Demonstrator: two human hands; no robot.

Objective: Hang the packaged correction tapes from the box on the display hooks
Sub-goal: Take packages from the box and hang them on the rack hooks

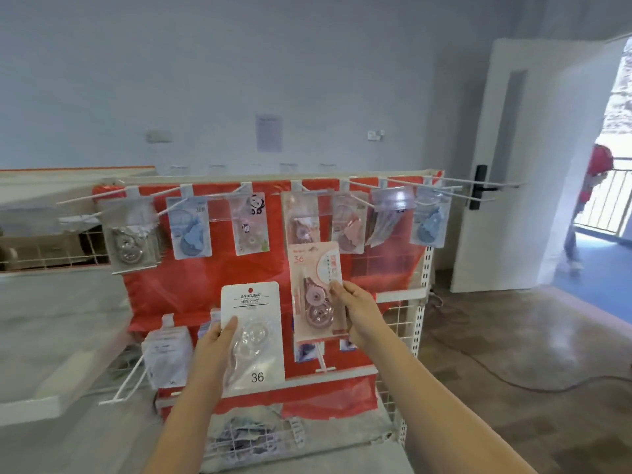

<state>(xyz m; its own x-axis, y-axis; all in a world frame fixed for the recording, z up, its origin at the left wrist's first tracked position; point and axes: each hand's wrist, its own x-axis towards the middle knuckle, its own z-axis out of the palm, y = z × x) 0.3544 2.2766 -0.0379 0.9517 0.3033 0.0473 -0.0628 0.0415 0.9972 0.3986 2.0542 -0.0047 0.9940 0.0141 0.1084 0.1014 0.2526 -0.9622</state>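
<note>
While you hold one pack in each hand in front of the red display rack [205,285], note how they sit. Your left hand [219,340] grips the white-carded correction tape [252,336] by its left edge, thumb across the front. Your right hand [355,309] pinches the pink-carded correction tape [316,292] at its right edge, about midway up. Both cards stand upright, long axis vertical, printed faces toward you, header ends up; the pink one is raised higher, just below the top row of hooks [301,191], where other packs already hang.

These packs look light, with thin card backs and a clear plastic blister that is likely slick and would dent if squeezed. The card probably bends easily, so hold by the card edge, near the top if you can. That should keep the hang hole steady as you guide it onto a hook tip. I cannot make out either hang hole.
</note>
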